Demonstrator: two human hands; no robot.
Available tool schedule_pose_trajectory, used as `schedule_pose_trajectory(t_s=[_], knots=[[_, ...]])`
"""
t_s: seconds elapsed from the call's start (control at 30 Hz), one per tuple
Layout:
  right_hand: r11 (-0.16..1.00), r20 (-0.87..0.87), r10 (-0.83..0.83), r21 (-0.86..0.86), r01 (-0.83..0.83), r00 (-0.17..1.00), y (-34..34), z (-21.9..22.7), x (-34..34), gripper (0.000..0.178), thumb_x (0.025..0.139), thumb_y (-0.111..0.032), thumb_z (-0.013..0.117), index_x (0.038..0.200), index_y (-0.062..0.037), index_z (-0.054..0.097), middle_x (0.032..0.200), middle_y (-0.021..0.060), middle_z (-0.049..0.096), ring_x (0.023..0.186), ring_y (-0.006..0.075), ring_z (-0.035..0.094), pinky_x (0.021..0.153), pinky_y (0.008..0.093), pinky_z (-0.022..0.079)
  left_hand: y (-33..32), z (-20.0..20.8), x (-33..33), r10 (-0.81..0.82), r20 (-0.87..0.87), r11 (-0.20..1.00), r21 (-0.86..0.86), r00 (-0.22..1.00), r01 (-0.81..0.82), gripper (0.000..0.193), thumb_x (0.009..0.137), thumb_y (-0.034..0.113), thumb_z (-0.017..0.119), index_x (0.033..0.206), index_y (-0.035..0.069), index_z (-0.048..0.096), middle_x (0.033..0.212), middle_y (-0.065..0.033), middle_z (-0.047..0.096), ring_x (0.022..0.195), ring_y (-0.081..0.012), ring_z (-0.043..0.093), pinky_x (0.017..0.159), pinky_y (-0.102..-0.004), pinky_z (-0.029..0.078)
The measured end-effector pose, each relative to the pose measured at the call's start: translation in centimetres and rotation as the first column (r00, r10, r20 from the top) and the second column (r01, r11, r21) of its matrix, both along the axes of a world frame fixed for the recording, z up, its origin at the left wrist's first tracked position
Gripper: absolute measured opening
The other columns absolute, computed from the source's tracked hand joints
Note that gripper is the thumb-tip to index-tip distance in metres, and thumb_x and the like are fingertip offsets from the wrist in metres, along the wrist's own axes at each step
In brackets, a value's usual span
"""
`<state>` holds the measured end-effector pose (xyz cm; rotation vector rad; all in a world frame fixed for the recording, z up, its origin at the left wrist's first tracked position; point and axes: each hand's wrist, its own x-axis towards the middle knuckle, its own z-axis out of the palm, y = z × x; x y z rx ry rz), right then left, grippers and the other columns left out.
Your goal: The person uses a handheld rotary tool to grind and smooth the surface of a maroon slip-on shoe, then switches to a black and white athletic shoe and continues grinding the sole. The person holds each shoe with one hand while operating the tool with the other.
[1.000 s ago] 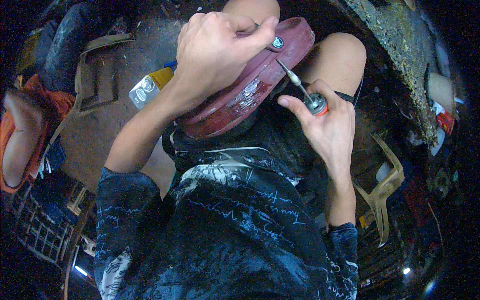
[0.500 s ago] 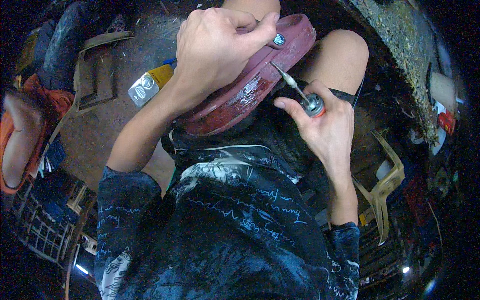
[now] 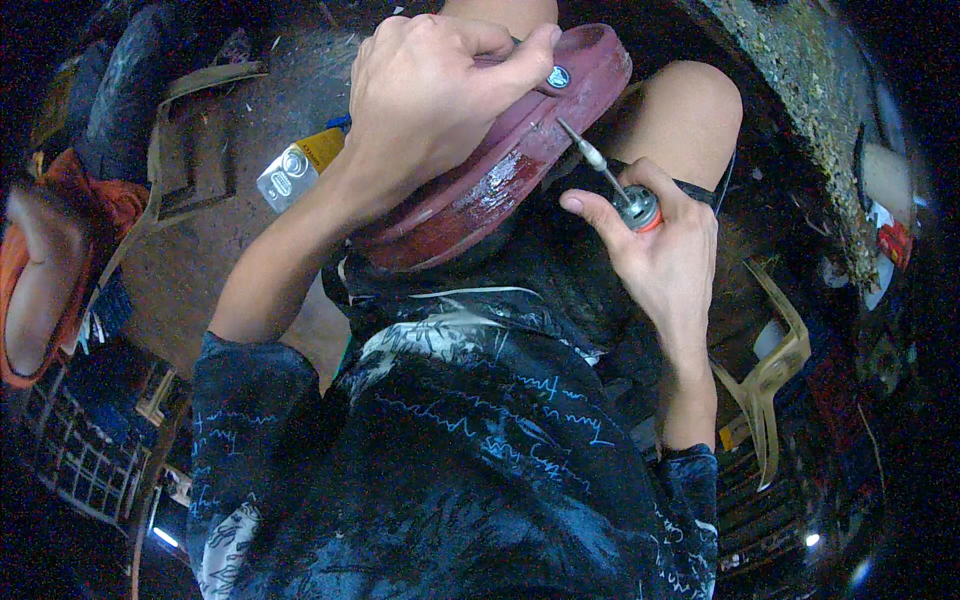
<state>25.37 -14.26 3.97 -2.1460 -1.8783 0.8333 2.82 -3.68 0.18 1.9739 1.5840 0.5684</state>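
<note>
A dark red, disc-shaped metal part (image 3: pixel 480 190) rests tilted on my lap, its rim facing right. My left hand (image 3: pixel 430 90) grips its upper edge, thumb beside a round silver bolt head (image 3: pixel 558 76). My right hand (image 3: pixel 655 250) holds a screwdriver (image 3: pixel 600 165) with an orange handle and silver collar. Its thin shaft points up-left and its tip touches the rim of the red part just below the bolt. My bare knee (image 3: pixel 685 110) sits behind the part.
A small yellow-and-silver can (image 3: pixel 300 170) lies on the dirty floor left of my arm. An orange stool or seat (image 3: pixel 45 270) is at the far left. A rough concrete edge (image 3: pixel 800 110) curves along the right, with tan straps (image 3: pixel 775 370) and clutter below it.
The screwdriver tip has shifted slightly along the rim of the red part, and my right hand has turned a little. My left hand keeps its grip.
</note>
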Motion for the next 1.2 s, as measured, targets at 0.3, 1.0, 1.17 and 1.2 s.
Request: schedule_pose_trajectory(t_s=[0.3,1.0,1.17,1.2], knots=[[1.0,-0.006,0.02,-0.002,-0.02,1.0,0.1,0.05,-0.26,0.062,0.083,-0.06,0.093,0.086,-0.0018,0.072,0.064,0.015,0.063,0.061,0.0374,0.067,0.064,0.0456,0.054,-0.14,0.01,0.08,0.011,0.032,1.0,-0.007,0.999,-0.011,0.053,0.098,0.061,0.071,0.082,0.013,0.089,0.057,-0.0211,0.067,0.057,-0.0408,0.073,0.063,-0.0509,0.062],[0.999,-0.024,0.036,-0.024,-0.036,0.999,0.14,-0.06,-0.25,0.059,0.083,-0.056,0.095,0.087,-0.0009,0.072,0.065,0.0139,0.063,0.059,0.0316,0.065,0.063,0.0423,0.053,-0.41,-0.11,0.15,0.008,0.052,1.0,0.027,0.999,-0.01,0.053,0.097,0.059,0.073,0.085,0.01,0.089,0.057,-0.0222,0.067,0.057,-0.0419,0.073,0.064,-0.0512,0.063],[0.999,-0.02,0.048,-0.021,-0.048,0.999,0.01,0.01,-0.41,0.06,0.082,-0.057,0.095,0.089,-0.002,0.073,0.065,0.014,0.064,0.06,0.0331,0.067,0.063,0.0432,0.054,-0.42,-0.1,0.16,-0.007,0.022,1.0,0.024,1.0,0.006,0.052,0.097,0.059,0.073,0.085,0.011,0.089,0.057,-0.0224,0.067,0.058,-0.042,0.074,0.064,-0.0512,0.064],[0.999,-0.007,0.05,-0.021,-0.05,0.999,-0.03,0.03,-0.44,0.06,0.082,-0.058,0.095,0.089,-0.0022,0.074,0.065,0.0141,0.064,0.06,0.0336,0.067,0.063,0.0434,0.054,-0.46,-0.07,0.14,-0.004,0.028,1.0,0.015,1.0,0.004,0.052,0.097,0.059,0.073,0.085,0.011,0.089,0.057,-0.0225,0.067,0.058,-0.042,0.074,0.064,-0.0512,0.064]])
